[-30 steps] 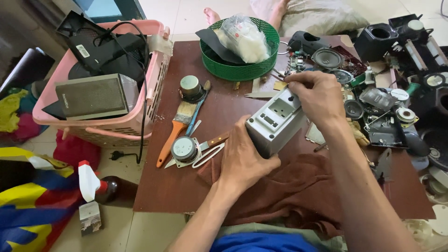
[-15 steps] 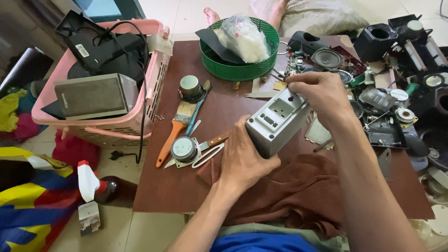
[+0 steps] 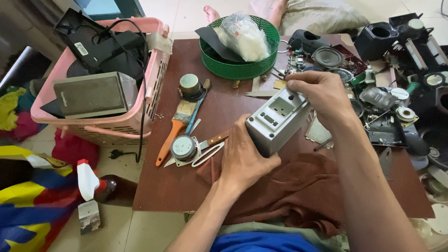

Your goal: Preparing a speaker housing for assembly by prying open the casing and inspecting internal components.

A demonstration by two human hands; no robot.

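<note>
A grey plastic box-shaped device (image 3: 276, 119) with recessed panels sits tilted above the brown board (image 3: 186, 186). My left hand (image 3: 245, 158) grips its near end from below. My right hand (image 3: 319, 93) is closed over its far top corner; whether a thin tool is in the fingers is hidden. A brown cloth (image 3: 298, 191) lies under the device, over my lap.
Left of the hands lie a paintbrush with orange handle (image 3: 175, 130), scissors (image 3: 205, 149), a round metal part (image 3: 183, 148) and a tape roll (image 3: 190, 85). A green basket (image 3: 233, 67) stands behind. A pink basket (image 3: 140, 116) holds speakers. Speaker parts (image 3: 382, 93) crowd the right side.
My right hand has shifted slightly on the device's far corner. The left hand keeps the same grip and the device stays in place.
</note>
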